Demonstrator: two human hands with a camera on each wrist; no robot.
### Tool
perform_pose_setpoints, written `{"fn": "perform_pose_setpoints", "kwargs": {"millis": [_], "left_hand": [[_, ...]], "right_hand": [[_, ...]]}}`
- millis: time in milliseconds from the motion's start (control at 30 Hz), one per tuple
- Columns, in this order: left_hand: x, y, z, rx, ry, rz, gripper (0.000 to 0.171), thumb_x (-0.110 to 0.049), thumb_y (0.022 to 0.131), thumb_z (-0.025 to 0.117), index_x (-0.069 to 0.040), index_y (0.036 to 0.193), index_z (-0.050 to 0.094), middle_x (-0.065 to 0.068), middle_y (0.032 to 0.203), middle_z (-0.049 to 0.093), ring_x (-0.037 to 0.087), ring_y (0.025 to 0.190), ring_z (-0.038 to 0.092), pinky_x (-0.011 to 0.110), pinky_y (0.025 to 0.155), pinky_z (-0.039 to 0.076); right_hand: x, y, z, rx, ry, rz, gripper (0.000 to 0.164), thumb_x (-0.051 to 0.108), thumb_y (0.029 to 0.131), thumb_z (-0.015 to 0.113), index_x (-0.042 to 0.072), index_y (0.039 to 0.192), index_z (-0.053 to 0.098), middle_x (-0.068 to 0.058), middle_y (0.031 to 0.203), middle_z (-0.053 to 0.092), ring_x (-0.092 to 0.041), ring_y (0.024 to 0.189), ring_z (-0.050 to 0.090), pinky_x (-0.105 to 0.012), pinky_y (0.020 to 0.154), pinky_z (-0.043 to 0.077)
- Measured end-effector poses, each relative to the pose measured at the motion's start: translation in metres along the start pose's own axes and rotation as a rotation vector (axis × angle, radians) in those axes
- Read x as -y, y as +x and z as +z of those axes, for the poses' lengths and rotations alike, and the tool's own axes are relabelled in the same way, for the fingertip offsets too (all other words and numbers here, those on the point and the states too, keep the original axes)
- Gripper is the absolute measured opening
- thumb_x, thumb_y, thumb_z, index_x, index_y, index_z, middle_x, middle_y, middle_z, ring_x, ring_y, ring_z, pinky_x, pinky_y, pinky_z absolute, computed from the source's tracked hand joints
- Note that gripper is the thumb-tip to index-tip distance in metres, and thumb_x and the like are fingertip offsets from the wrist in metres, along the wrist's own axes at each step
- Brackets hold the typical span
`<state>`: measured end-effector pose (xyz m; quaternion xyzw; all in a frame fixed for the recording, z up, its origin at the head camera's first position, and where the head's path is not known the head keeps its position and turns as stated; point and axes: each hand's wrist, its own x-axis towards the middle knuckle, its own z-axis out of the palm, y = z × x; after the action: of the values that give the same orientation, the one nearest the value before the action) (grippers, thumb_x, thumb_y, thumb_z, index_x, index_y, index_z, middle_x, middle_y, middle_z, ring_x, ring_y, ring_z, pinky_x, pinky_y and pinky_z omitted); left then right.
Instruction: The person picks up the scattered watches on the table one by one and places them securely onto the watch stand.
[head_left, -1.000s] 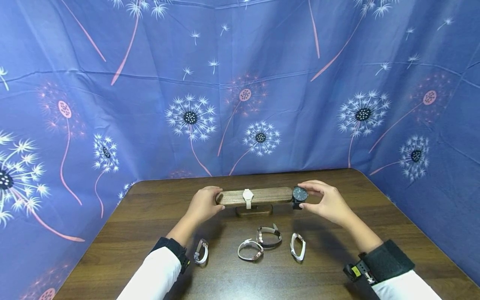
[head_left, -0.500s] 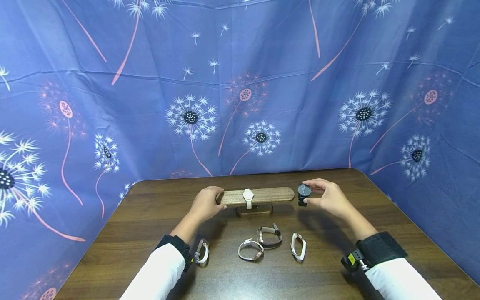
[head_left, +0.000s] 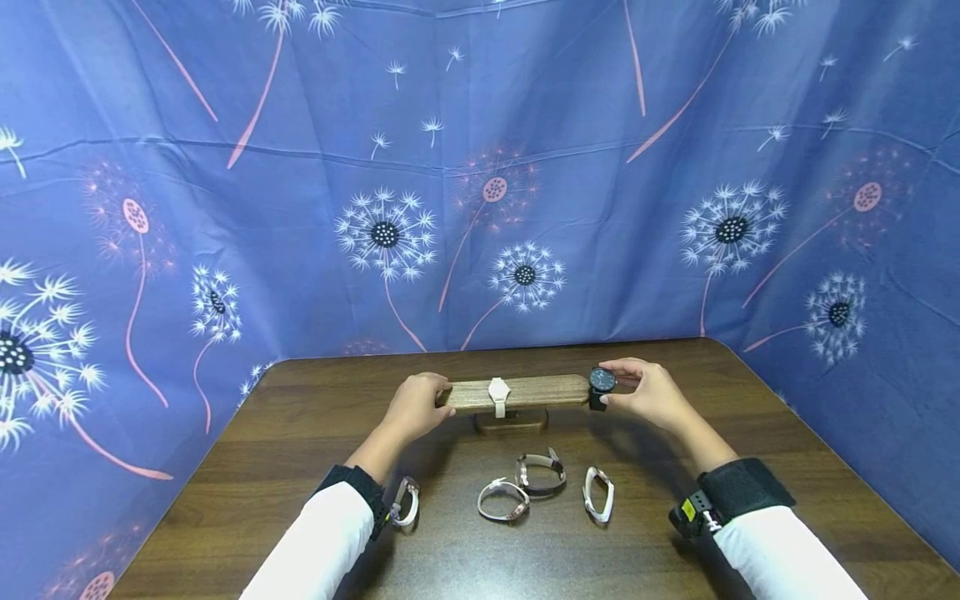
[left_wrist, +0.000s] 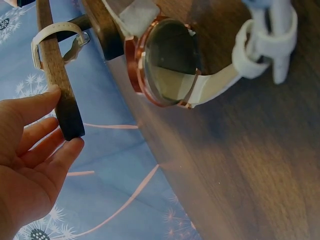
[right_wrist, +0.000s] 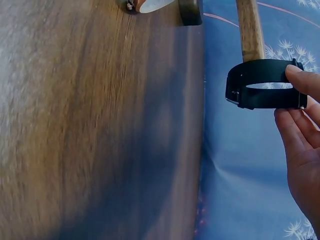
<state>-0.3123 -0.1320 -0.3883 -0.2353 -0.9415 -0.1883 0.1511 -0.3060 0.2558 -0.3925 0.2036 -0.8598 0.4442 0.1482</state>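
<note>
My left hand (head_left: 412, 407) grips the left end of a wooden watch stand's bar (head_left: 543, 390), thumb in front and fingers behind. A white watch (head_left: 499, 393) is strapped around the bar, left of its middle. At the bar's right end my right hand (head_left: 651, 393) pinches a black watch (head_left: 602, 381) by the sides of its dial. Its buckled strap (right_wrist: 260, 67) forms a loop right at the bar's tip in the right wrist view. In the left wrist view, fingers and thumb (left_wrist: 37, 102) hold the bar's dark end.
Several buckled watches lie on the wooden table (head_left: 300, 467) in front of the stand: a white-strapped one (head_left: 406, 504) near the left sleeve, a white one (head_left: 502, 500), a dark-strapped one (head_left: 542, 473) and another white one (head_left: 597, 494). A blue dandelion-print cloth (head_left: 480, 208) hangs behind.
The black watch was at the bar's right end, moved off to the right half a second ago, and is now back close to the tip. My left hand stays on the bar.
</note>
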Motion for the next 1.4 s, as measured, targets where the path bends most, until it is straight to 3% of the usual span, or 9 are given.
{"fn": "perform_pose_setpoints", "kwargs": {"millis": [133,400,867,1400], "left_hand": [[-0.001,0.001,0.001,-0.005,0.000,-0.001,0.036,-0.016,0.078,0.083,0.002,0.107,0.071,0.015,0.115,0.068,0.033,0.108,0.063,0.043,0.093,0.051],[-0.001,0.001,0.001,-0.002,0.001,-0.009,0.035,-0.016,0.079,0.082,0.001,0.108,0.071,0.014,0.115,0.068,0.032,0.108,0.063,0.043,0.093,0.051],[-0.004,-0.001,-0.001,0.019,-0.004,-0.015,0.035,-0.016,0.080,0.081,0.001,0.110,0.071,0.014,0.117,0.067,0.032,0.107,0.064,0.042,0.091,0.052],[-0.004,0.000,-0.001,0.006,0.009,-0.007,0.034,-0.015,0.079,0.082,0.002,0.107,0.072,0.015,0.114,0.069,0.032,0.105,0.065,0.042,0.091,0.052]], "right_hand": [[-0.005,0.002,0.004,-0.001,0.034,0.015,0.051,-0.004,0.073,0.082,-0.010,0.119,0.062,-0.029,0.115,0.064,-0.044,0.104,0.063,-0.052,0.090,0.050],[-0.008,0.007,0.011,0.017,0.044,0.038,0.051,-0.001,0.073,0.082,-0.008,0.120,0.063,-0.026,0.117,0.064,-0.040,0.104,0.064,-0.040,0.089,0.054],[-0.008,0.018,0.028,0.099,0.031,0.016,0.049,-0.001,0.073,0.082,-0.008,0.119,0.064,-0.026,0.117,0.064,-0.040,0.104,0.064,-0.042,0.089,0.053],[-0.004,0.025,0.029,0.179,0.006,-0.007,0.050,0.000,0.073,0.083,-0.007,0.118,0.064,-0.022,0.116,0.066,-0.036,0.107,0.064,-0.042,0.092,0.052]]}}
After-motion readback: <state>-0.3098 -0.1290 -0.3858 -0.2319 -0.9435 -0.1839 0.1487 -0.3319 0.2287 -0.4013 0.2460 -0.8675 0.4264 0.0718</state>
